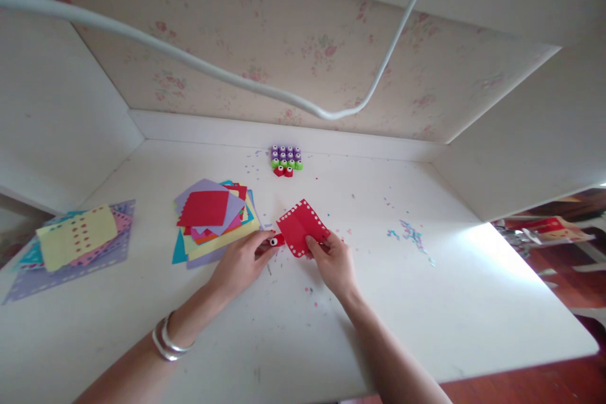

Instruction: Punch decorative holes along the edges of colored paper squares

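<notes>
My left hand is closed around a small red craft punch with a white and black top. In my right hand is a square of red paper, pinched at its right side with the thumb on top. Small white cut-outs run along several of the paper's edges. The punch sits right beside the paper's left corner; whether the paper is inside its slot I cannot tell. Left of my hands lies a stack of coloured paper sheets, a red one on top.
Purple, green and red punches stand in rows near the wall. At far left is a pile of punched paper, yellow on top. Punched-out bits lie scattered on the white table. A white cable hangs across the view above.
</notes>
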`<state>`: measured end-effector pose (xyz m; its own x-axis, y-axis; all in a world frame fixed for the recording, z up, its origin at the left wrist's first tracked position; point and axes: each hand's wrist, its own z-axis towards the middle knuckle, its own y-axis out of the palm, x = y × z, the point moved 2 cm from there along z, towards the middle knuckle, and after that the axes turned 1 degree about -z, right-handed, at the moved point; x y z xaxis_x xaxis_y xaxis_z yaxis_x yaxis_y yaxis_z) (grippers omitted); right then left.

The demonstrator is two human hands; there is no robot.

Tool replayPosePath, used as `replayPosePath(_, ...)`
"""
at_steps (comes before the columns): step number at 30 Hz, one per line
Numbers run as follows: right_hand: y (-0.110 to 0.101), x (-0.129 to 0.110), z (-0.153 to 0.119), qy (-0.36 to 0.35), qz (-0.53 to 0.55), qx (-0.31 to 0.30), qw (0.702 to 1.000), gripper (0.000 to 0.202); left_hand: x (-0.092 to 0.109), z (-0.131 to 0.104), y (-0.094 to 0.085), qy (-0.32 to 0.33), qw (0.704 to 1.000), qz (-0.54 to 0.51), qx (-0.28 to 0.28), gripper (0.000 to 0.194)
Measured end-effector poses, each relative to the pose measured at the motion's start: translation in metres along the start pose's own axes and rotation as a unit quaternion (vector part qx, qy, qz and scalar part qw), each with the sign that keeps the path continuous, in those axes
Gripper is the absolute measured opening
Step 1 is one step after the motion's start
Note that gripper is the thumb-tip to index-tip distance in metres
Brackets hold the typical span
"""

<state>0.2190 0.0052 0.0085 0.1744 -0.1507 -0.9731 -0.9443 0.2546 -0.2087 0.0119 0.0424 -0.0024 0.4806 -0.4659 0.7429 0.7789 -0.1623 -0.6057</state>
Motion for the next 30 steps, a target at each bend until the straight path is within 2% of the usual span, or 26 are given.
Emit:
replayPosePath(9,0.0,-0.005,-0.002,0.002,0.001,0.004,1.0,0.032,0.002,0.001,-0.001,-0.012,1.0,-0.007,-0.008,0.025)
replayPosePath(18,0.006,0.006,0.0,-0.005,0.004,-0.004,1.0,0.029,0.0,0.0,0.001,-0.005,1.0,-0.009,-0.004,0.026)
replayPosePath(22,0.011,0.009,-0.001,-0.015,-0.032,-0.024,0.999,0.03,0.003,0.003,-0.001,0.014,1.0,0.022,-0.009,0.023)
replayPosePath(24,0.009,0.006,-0.003,-0.023,-0.079,-0.038,0.996,0.037,0.005,0.005,-0.001,0.031,0.998,0.044,-0.013,0.023)
replayPosePath(27,-0.002,-0.001,-0.004,-0.067,-0.156,-0.031,0.985,0.059,0.005,0.006,0.0,0.05,0.996,0.075,-0.018,0.026)
replayPosePath(30,-0.017,-0.008,-0.004,-0.189,-0.255,-0.001,0.948,0.061,0.003,0.004,0.001,0.065,0.994,0.086,-0.023,0.028)
